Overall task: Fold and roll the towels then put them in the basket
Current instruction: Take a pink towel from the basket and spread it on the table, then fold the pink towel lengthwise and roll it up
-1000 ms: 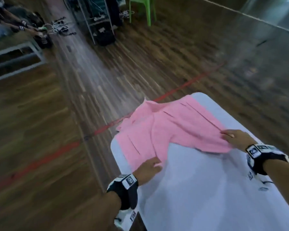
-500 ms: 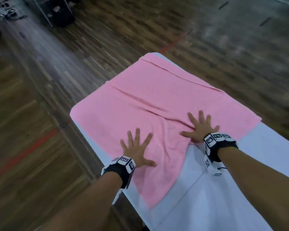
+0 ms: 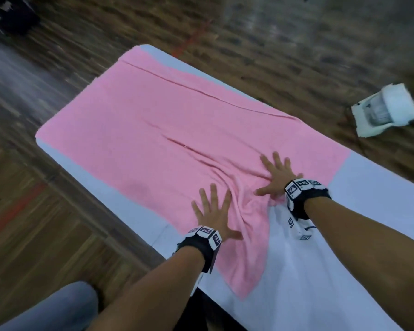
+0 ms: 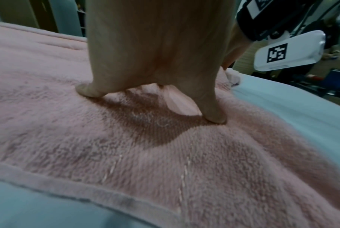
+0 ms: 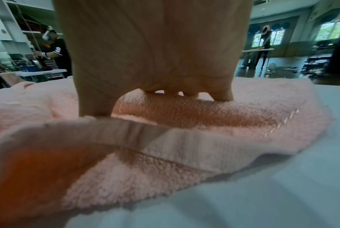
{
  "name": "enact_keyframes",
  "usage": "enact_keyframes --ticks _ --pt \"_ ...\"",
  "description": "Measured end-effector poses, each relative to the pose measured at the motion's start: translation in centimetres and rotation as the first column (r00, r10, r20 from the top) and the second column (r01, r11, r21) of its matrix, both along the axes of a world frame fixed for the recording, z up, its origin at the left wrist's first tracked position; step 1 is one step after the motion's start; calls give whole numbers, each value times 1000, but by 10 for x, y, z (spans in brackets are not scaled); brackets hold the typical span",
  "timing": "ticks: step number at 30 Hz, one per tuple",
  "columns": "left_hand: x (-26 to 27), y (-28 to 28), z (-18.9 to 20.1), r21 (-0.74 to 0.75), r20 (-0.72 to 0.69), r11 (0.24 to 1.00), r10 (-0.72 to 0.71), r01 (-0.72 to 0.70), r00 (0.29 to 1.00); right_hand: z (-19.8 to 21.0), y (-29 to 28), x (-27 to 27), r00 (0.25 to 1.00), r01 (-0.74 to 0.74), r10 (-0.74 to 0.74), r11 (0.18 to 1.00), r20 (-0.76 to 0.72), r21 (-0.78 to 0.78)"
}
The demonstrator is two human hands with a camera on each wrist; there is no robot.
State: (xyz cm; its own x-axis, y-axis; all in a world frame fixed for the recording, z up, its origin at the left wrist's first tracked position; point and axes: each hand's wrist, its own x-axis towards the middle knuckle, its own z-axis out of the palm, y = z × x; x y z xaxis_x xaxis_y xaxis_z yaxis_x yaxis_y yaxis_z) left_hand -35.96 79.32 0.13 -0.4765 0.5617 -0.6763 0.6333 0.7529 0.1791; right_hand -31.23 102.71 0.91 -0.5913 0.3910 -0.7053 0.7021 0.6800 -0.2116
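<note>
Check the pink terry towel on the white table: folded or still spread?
Spread. The pink terry towel lies open in one layer across the white table, wrinkled between the flat left hand and right hand.

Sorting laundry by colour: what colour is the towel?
Pink towel, plain; clearest in the head view.

I see a plain pink towel (image 3: pixel 167 130) on a white table (image 3: pixel 359 211). Both wristbands (image 3: pixel 201 244) are black, each with white blocks printed in black square-code patterns. Floor (image 3: pixel 273 44) is dark brown wood grain with a red line (image 3: pixel 14 211). White appliance (image 3: pixel 382 111) off the table's right edge. Grey-blue trouser leg (image 3: pixel 65 304) bottom left.
</note>
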Motion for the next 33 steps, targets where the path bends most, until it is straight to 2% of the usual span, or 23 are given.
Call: enact_keyframes --ticks 7,16,21,25,27,29,30,32,33 --pt "122 31 5 -7 71 997 -75 75 995 -1 16 126 994 110 -110 994 7 2" --pt "222 45 9 22 223 990 -143 142 964 1 29 242 972 226 -229 972 59 57" --pt "247 55 16 28 322 992 -127 125 938 2 27 271 950 282 -297 949 97 141" --pt "227 56 25 122 352 989 -124 86 928 6 2 275 932 358 -360 901 -40 246" --pt "201 45 35 231 351 971 -140 60 926 13 -27 279 879 466 -411 848 -241 251" --pt "169 23 45 296 373 954 -154 41 915 16 -63 289 753 593 -465 786 -466 176" --pt "153 9 52 311 386 949 -180 56 905 21 -84 296 676 655 -513 747 -529 113" --pt "123 -29 61 296 401 946 -247 130 882 24 -131 313 545 744 -626 668 -558 -23" --pt "109 -49 62 281 399 944 -277 171 874 23 -154 322 514 762 -660 645 -548 -62"
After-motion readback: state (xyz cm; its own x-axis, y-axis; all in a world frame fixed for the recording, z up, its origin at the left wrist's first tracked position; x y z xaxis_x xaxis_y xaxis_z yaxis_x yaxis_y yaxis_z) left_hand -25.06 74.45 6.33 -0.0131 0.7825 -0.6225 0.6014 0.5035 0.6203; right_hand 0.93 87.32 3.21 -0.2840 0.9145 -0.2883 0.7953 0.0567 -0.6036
